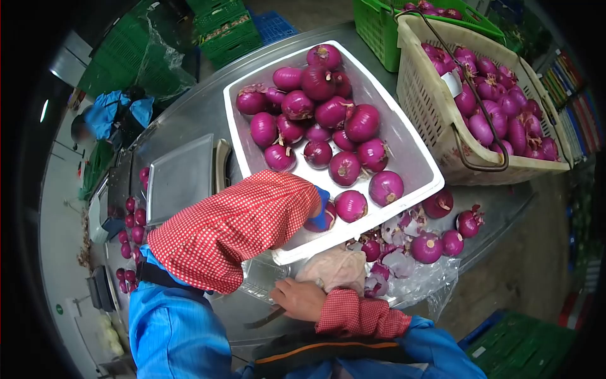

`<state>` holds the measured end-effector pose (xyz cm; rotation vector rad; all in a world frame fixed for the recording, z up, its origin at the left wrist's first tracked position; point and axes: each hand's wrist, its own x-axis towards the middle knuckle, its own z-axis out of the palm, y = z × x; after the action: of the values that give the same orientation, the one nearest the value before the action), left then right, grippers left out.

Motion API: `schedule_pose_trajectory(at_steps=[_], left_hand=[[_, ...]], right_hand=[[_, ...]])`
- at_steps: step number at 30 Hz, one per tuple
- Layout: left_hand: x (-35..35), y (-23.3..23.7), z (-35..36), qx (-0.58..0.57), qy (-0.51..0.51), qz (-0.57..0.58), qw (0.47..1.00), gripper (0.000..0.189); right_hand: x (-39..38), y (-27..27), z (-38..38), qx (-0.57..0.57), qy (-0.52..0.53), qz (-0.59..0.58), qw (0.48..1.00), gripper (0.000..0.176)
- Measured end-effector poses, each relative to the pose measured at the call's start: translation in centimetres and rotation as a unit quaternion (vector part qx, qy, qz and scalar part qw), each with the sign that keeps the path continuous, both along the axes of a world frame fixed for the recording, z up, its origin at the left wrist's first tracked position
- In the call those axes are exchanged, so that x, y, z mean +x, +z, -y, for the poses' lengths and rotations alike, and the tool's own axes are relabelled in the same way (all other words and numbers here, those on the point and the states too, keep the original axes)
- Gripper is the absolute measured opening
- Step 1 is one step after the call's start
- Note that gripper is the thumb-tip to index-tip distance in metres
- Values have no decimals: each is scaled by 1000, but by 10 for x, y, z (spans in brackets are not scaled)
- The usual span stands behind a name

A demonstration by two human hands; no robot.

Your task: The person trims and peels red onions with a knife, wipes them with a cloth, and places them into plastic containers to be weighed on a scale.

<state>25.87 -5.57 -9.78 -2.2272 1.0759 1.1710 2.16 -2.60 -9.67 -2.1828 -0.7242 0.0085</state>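
Note:
My left hand [323, 211], in a blue glove, reaches into the white foam box [429, 189] and is closed around a red onion [327, 222] at the near edge. Much of that hand is behind the red checked sleeve. Beside it lies another red onion [351, 206], and several more are piled toward the far end. Just outside the box, my bare right hand [299, 299] rests low over the metal table with its fingers curled. A thin dark strip, which looks like a knife [266, 319], sticks out from under it. Touching this hand is a crumpled beige cloth [338, 270].
Onion skins [399, 262] and loose onions [427, 247] lie right of the box on clear plastic [429, 284]. A cream basket [420, 95] of onions stands beyond. At left are a scale [181, 177] and bagged onions [136, 234]. Another person [120, 117] is farther back.

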Motion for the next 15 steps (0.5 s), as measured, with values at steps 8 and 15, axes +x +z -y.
schedule_pose_trajectory(at_steps=[8, 15], left_hand=[[-16, -8, -3, 8, 7, 62, 998, 76], [-17, 15, 12, 18, 26, 88, 996, 75]], right_hand=[[-8, -4, 2, 12, -6, 9, 1000, 18], [-25, 12, 20, 44, -26, 61, 997, 18]])
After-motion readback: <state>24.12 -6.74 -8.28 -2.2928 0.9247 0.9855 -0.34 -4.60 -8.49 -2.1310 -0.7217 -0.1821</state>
